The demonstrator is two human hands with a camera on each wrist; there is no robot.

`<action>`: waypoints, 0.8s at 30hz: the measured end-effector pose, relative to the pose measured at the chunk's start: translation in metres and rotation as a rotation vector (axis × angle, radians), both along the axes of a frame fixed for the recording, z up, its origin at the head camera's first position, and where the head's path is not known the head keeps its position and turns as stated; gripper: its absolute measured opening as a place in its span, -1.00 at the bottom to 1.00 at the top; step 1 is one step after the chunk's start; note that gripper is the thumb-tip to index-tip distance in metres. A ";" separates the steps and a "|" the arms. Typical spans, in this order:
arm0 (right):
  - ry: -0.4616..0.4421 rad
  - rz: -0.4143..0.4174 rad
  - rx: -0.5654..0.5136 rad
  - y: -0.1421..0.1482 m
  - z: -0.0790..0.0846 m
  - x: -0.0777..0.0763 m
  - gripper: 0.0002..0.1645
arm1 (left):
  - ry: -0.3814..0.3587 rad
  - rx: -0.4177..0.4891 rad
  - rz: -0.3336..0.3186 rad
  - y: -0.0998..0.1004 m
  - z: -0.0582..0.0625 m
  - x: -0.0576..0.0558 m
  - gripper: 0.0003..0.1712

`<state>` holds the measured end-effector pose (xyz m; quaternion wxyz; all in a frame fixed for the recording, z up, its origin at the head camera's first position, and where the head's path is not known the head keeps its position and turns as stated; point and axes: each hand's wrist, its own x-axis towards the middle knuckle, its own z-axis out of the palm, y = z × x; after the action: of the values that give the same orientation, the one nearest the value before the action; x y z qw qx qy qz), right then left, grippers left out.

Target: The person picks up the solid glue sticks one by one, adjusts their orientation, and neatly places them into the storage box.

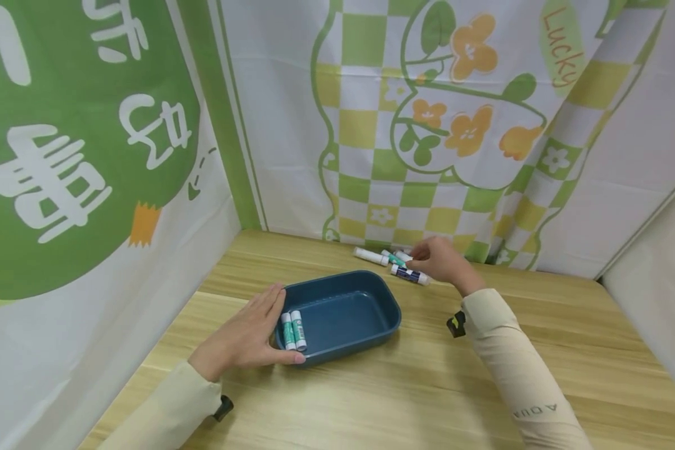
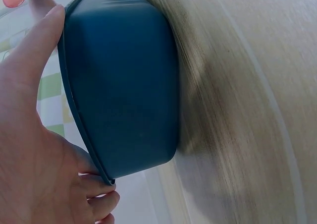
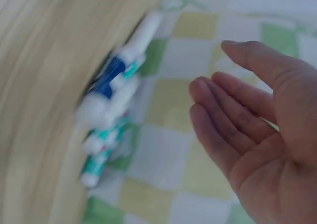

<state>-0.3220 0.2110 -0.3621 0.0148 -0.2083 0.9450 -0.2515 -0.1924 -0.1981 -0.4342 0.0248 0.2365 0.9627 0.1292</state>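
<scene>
A dark blue rectangular basin (image 1: pixel 349 312) stands on the wooden table. My left hand (image 1: pixel 247 331) grips its left end, thumb at the near corner and fingers at the far one; in the left wrist view the hand spans the rim of the basin (image 2: pixel 124 85). Two glue sticks (image 1: pixel 299 330) with green labels lie side by side in the basin's left end. Behind the basin, several more white glue sticks lie loosely together, one with a dark blue label (image 1: pixel 409 275). Right above them is my right hand (image 1: pixel 441 259); in the right wrist view its fingers are apart and hold nothing.
A printed curtain (image 1: pixel 365 144) with green and yellow checks hangs along the table's back edge, close behind the glue sticks. On the left stands a green and white printed cloth wall (image 1: pixel 163 250). The wooden tabletop (image 1: pixel 349 406) extends in front of the basin.
</scene>
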 end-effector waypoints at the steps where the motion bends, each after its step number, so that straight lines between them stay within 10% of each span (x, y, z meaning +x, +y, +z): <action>1: -0.001 -0.008 0.008 0.005 -0.004 -0.002 -0.60 | -0.003 0.002 0.000 0.000 0.000 0.000 0.59; 24: 0.088 -0.106 0.121 0.040 -0.079 -0.032 -0.72 | -0.009 0.006 -0.013 -0.002 0.002 0.002 0.56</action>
<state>-0.3540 0.2509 -0.4409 -0.0275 -0.1674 0.9680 -0.1849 -0.1902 -0.1998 -0.4322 0.0292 0.2422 0.9606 0.1332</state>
